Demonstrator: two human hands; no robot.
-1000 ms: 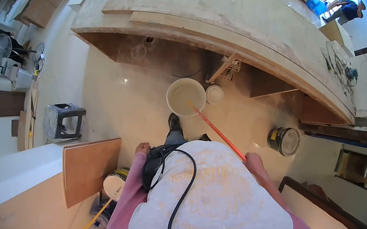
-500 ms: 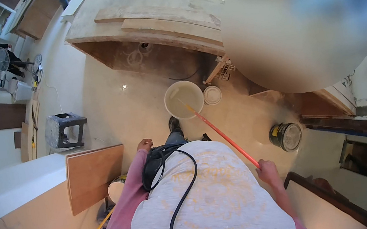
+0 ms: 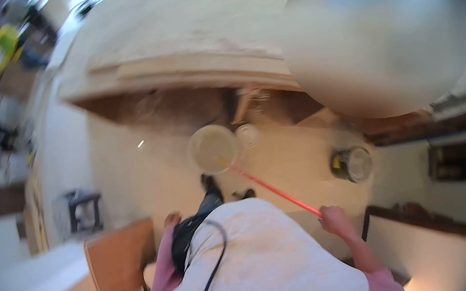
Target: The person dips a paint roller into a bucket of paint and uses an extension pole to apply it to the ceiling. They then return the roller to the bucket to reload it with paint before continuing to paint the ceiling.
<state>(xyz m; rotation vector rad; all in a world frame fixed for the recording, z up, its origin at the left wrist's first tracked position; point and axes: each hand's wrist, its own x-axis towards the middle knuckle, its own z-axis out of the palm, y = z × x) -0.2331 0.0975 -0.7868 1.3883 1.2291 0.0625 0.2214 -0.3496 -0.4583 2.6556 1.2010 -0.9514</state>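
Note:
My right hand (image 3: 333, 218) is closed around the upper end of a long red pole (image 3: 279, 193). The pole slants down to the left, and its yellowish lower end reaches into a pale round bucket (image 3: 193, 151) on the floor. What is on the pole's tip is hidden inside the bucket. Beside my left hip hangs my left hand (image 3: 173, 219), near a black bag (image 3: 186, 241) and a black cable (image 3: 220, 256). Blur hides how its fingers are held, and I see nothing in it. A small white lid or tub (image 3: 248, 136) stands right of the bucket.
Ahead stands a wide pale bench (image 3: 184, 23) with boards along its front edge. A dark pail (image 3: 351, 165) is at right, a black stool (image 3: 83, 211) at left. A brown panel (image 3: 122, 261) stands near my left arm. A blurred disc covers the upper right.
The view has shifted and blurred, with bucket, stool and pail lower in the picture. My right hand still grips the pole, whose end stays in the bucket. A yellow-green shape now shows at upper left.

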